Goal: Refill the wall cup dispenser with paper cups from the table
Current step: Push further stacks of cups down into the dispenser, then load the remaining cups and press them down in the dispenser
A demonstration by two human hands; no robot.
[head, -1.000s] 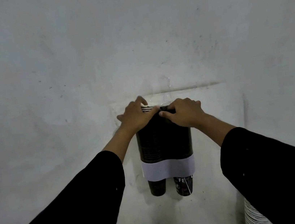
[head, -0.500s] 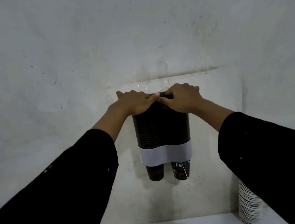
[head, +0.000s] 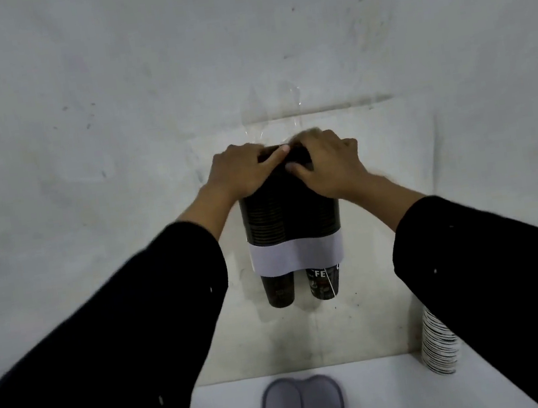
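Wall cup dispenser (head: 293, 224) pressed full under flat left hand (head: 243, 170) and right hand (head: 327, 164), liable to crush cups or tear loose if shoved harder

Hidden, cropped and blurred parts

The left hand (head: 243, 170) and right hand (head: 327, 164) cover the tops of the cup stacks (head: 291, 216) — the rims cannot be seen. A white band (head: 296, 256) hides the stacks' lower part. The right sleeve (head: 499, 278) covers part of the spare cup stack (head: 438, 346); the right hand's fingertips are blurred, the printed lettering (head: 319, 273) cut short.
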